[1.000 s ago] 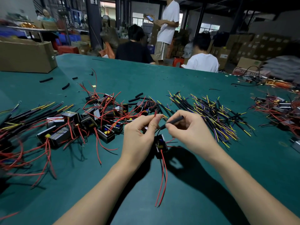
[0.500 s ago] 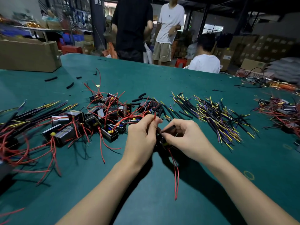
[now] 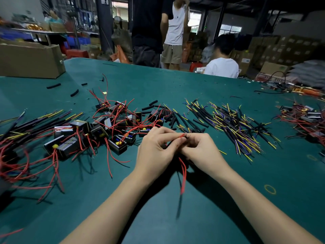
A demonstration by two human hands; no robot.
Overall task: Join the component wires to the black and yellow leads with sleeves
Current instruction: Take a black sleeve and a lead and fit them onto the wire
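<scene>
**Joining a red wire at the fingertips**

Both hands meet mid-table over the green mat (image 3: 202,217). Left hand (image 3: 156,152) has fingers curled, pinching a red wire (image 3: 182,173) near its tip; the wire's tails hang down below the hands. Right hand (image 3: 202,152) is curled too, fingertips pinched against the left's at the wire end; something dark sits there, sleeve or lead, too small to tell. The component itself is hidden under the hands.

Step, as I read it: mating wire end to lead, or sliding a sleeve over the joint. Early in the batch, judging by the supply: components (image 3: 119,131) with red wires piled left of the hands, loose sleeves (image 3: 168,117) behind, black and yellow leads (image 3: 233,125) heaped right.

Next move calls for fine fingertip alignment, keeping the bare ends together while the sleeve covers them.
</scene>
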